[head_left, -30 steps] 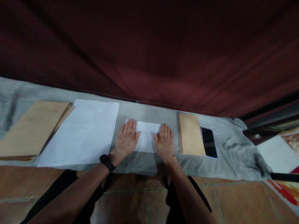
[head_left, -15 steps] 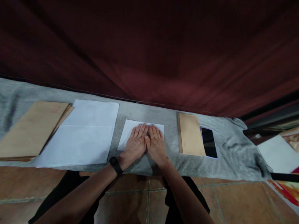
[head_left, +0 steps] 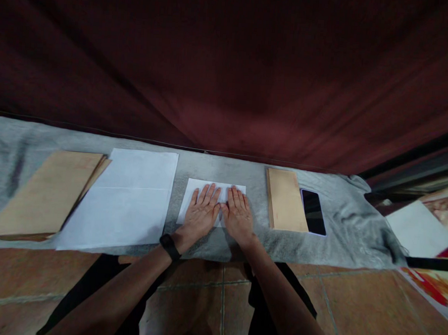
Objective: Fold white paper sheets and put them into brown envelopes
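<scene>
A small folded white sheet of paper (head_left: 186,200) lies flat on the grey cloth in front of me. My left hand (head_left: 202,211) rests palm down on its left and middle part, fingers stretched out and pointing away from me. On the right part of the paper lies my right hand (head_left: 238,214), also flat with straight fingers. A narrow strip of paper shows between the two hands, whose thumbs nearly meet. Much of the sheet is hidden beneath them. Neither hand grips anything.
Large white sheets (head_left: 134,197) with a crease lie on the left, beside a pile of brown envelopes (head_left: 44,192). To the right are a smaller stack of brown envelopes (head_left: 286,201) and a phone (head_left: 313,212). A dark red curtain (head_left: 229,87) hangs behind the grey cloth (head_left: 216,162).
My hands have slid apart on the paper, the left one slightly leftward and the right one slightly rightward. The other things have stayed in place.
</scene>
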A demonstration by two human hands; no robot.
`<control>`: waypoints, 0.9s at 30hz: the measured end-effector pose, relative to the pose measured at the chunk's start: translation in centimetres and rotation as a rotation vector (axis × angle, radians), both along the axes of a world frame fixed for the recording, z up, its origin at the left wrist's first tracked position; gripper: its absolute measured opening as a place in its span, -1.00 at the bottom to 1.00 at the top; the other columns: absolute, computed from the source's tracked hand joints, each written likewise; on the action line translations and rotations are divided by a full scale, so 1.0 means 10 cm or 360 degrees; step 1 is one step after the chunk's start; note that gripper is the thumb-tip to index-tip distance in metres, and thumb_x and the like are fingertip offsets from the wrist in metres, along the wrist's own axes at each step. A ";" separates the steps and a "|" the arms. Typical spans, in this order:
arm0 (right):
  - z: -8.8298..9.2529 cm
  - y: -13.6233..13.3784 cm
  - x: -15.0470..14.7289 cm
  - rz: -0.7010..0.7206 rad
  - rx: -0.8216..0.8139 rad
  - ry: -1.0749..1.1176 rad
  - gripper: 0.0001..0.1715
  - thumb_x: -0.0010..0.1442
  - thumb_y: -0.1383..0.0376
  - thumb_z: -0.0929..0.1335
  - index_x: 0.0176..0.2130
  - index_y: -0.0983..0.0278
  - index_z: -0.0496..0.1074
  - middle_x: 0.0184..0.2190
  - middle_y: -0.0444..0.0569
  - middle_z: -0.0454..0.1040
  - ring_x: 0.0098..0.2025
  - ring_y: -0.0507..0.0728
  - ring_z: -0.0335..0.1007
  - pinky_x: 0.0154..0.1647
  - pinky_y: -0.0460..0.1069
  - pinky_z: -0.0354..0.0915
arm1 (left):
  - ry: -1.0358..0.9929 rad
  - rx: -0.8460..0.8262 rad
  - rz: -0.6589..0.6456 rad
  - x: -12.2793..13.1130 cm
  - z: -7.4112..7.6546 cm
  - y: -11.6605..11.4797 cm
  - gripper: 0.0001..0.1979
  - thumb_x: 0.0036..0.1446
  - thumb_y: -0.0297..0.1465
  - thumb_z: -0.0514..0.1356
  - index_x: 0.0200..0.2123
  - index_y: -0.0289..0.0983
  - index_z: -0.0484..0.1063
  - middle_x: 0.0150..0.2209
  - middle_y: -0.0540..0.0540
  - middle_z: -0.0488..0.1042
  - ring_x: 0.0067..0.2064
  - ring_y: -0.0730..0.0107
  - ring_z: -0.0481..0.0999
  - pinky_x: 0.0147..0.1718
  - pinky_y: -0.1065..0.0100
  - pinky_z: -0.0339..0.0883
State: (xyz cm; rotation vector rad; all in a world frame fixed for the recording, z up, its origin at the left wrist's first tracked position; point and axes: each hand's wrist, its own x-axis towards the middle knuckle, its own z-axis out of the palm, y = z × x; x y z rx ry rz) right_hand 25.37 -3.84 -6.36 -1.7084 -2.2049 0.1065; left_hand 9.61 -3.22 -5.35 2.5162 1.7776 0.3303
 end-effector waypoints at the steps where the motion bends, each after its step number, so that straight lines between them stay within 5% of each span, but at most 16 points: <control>1: -0.01 0.00 0.01 -0.0015 0.0011 -0.0008 -0.32 0.54 0.16 0.11 0.47 0.45 0.07 0.48 0.22 0.09 0.53 0.28 -0.06 0.50 0.24 -0.03 | 0.0003 0.0016 0.0011 -0.01 -0.01 0.00 -0.43 0.46 -0.31 -0.12 0.45 -0.35 0.14 0.49 -0.26 0.10 0.52 0.01 0.02 0.46 -0.14 -0.12; 27: -0.11 0.05 0.26 -0.0202 0.0234 -0.0082 -0.22 0.51 0.05 0.15 0.42 0.56 0.14 0.41 0.38 0.21 0.45 0.39 0.12 0.42 0.31 0.08 | 0.0030 0.0067 0.0179 -0.25 -0.03 0.03 -0.40 0.45 -0.28 -0.10 0.45 -0.42 0.13 0.49 -0.32 0.07 0.51 0.04 0.03 0.46 -0.01 -0.07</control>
